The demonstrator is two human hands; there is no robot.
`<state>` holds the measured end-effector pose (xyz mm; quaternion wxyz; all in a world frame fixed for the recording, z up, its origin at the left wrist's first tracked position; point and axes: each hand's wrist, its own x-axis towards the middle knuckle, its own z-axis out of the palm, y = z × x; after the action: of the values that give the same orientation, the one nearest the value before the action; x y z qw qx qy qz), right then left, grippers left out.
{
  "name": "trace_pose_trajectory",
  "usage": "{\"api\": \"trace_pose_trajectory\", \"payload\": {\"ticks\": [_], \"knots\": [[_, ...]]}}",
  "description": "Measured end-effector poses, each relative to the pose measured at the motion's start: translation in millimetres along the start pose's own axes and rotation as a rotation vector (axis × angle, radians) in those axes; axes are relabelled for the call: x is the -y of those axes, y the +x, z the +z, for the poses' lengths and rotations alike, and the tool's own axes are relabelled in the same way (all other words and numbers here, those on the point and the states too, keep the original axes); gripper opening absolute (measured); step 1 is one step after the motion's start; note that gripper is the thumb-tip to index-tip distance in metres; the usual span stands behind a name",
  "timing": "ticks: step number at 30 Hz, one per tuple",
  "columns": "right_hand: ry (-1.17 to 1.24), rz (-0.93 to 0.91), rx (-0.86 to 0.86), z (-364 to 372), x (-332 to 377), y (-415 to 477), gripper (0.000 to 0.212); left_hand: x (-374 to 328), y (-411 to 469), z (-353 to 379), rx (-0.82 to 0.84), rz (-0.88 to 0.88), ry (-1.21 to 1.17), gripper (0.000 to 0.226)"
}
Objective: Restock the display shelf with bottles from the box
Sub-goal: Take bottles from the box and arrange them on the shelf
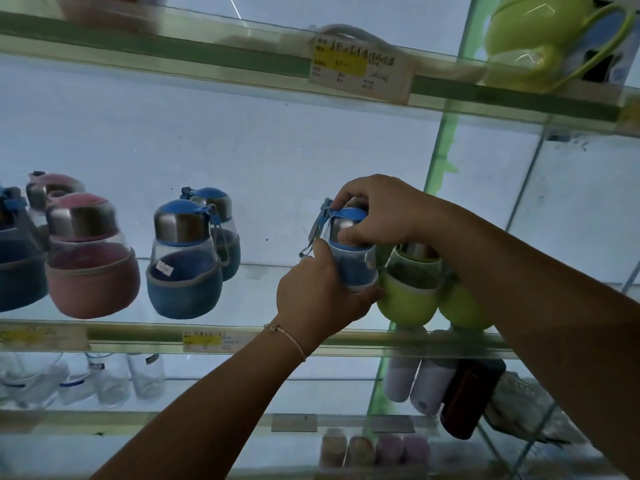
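Observation:
A small blue bottle (353,261) with a steel cap and blue strap is held just above the glass display shelf (242,336), left of the green bottles. My left hand (318,296) wraps its lower body from the left. My right hand (377,209) grips its cap from above. A green bottle (408,299) stands right beside it, touching or nearly so, and a second green one (460,310) is partly hidden behind my right forearm. Two more blue bottles (185,265) stand one behind the other to the left. The box is out of view.
Pink bottles (90,258) and a dark blue one (17,268) stand at the shelf's left. Above hangs another glass shelf with a price label (360,69) and a green jug (540,39). Lower shelves hold clear glasses (110,379) and lilac and dark flasks (433,382). A green upright (440,168) divides the bays.

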<state>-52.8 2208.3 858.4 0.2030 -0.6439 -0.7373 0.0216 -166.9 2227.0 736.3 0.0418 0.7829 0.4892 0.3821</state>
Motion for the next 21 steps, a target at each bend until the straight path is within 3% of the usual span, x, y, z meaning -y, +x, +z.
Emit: {"api": "trace_pose_trajectory", "payload": {"ticks": [10,21], "knots": [[-0.054,-0.036,0.053,-3,-15,-2,0.045,-2,-2,18,-0.02,-0.027,-0.079,0.099],[-0.054,-0.037,0.016,5,-16,-6,0.045,-2,-8,21,-0.038,-0.013,-0.008,0.102]]}}
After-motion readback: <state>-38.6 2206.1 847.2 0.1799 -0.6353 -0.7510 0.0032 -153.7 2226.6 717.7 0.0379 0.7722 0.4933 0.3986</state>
